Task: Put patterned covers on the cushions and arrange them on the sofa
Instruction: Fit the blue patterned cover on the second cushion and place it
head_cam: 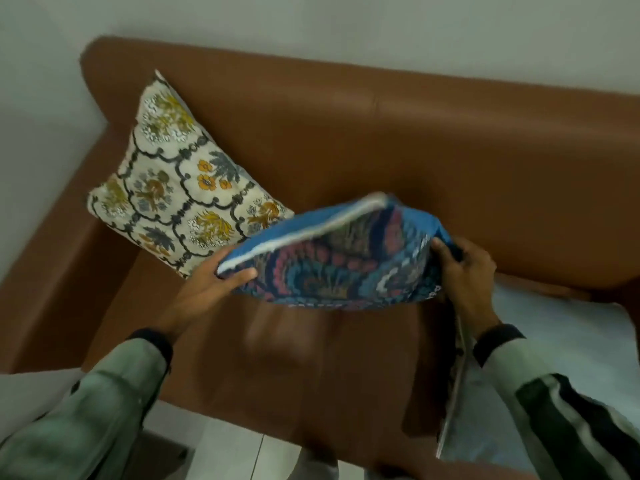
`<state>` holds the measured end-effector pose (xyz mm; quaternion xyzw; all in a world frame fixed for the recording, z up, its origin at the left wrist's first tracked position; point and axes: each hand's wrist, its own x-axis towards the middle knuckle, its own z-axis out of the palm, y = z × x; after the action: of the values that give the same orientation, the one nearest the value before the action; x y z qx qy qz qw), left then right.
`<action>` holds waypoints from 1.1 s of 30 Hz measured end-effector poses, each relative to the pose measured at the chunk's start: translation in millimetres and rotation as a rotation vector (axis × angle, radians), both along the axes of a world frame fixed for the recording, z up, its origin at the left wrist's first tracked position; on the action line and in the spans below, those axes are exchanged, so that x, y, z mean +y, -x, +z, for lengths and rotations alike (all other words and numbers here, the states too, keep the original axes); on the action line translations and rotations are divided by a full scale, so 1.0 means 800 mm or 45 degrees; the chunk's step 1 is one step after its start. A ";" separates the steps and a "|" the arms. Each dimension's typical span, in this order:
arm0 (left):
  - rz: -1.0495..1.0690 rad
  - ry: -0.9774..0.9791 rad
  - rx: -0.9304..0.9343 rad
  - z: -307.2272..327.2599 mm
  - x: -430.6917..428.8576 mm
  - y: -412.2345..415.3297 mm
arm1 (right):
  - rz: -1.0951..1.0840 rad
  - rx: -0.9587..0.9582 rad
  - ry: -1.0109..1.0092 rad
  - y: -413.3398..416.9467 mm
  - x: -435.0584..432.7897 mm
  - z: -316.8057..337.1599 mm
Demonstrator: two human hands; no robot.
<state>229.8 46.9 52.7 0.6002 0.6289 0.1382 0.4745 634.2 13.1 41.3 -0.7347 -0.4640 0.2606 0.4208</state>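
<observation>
A cushion in a blue, pink and navy patterned cover (pixel 332 261) hangs above the seat of the brown sofa (pixel 450 161). My left hand (pixel 211 282) grips its left corner, near the white edge. My right hand (pixel 464 268) grips its right end. A second cushion in a cream floral cover (pixel 176 188) leans on one corner against the sofa's back at the left end, just behind the blue one.
A plain white cushion (pixel 561 327) lies on the seat at the right, under my right sleeve. A thin flat patterned piece (pixel 457 393) hangs down below my right wrist. The sofa's left armrest (pixel 52 271) and a white wall bound the space.
</observation>
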 end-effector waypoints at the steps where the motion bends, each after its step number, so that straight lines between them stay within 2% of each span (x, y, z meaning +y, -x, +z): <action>1: 0.004 -0.034 -0.055 0.013 0.015 -0.002 | -0.065 0.044 -0.001 -0.002 0.014 0.006; 4: -0.024 -0.114 -0.086 0.037 0.064 -0.011 | -0.194 0.035 0.069 -0.006 0.043 0.005; 11: -0.084 -0.294 0.428 0.005 0.139 -0.020 | -0.314 0.012 0.512 0.013 0.083 -0.026; 14: -0.184 -0.268 0.537 -0.017 0.151 -0.019 | -0.297 -0.100 0.565 0.023 0.091 -0.036; 17: -0.214 -0.229 0.498 -0.033 0.150 -0.018 | -0.294 -0.164 0.502 0.024 0.097 -0.038; 21: -0.060 -0.308 0.231 -0.040 0.150 -0.028 | -0.281 -0.187 0.326 0.021 0.113 -0.031; 23: -0.045 -0.360 0.170 -0.039 0.153 -0.034 | -0.253 -0.202 0.307 0.018 0.122 -0.030; 26: -0.038 -0.353 0.319 -0.042 0.141 -0.044 | -0.196 -0.247 0.381 0.004 0.123 -0.034; 29: -0.012 -0.675 0.550 -0.046 0.094 -0.064 | -0.145 -0.355 0.432 -0.029 0.094 -0.042; 31: -0.094 -0.832 0.610 -0.055 0.047 -0.089 | -0.063 -0.454 0.484 -0.063 0.053 -0.052; 33: -0.268 -0.827 0.639 -0.071 0.000 -0.117 | 0.029 -0.569 0.595 -0.100 0.000 -0.065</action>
<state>323.7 46.5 -4.3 0.7945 0.5841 0.1295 0.1045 713.9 12.7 -10.4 -0.8453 -0.4806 0.1969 0.1255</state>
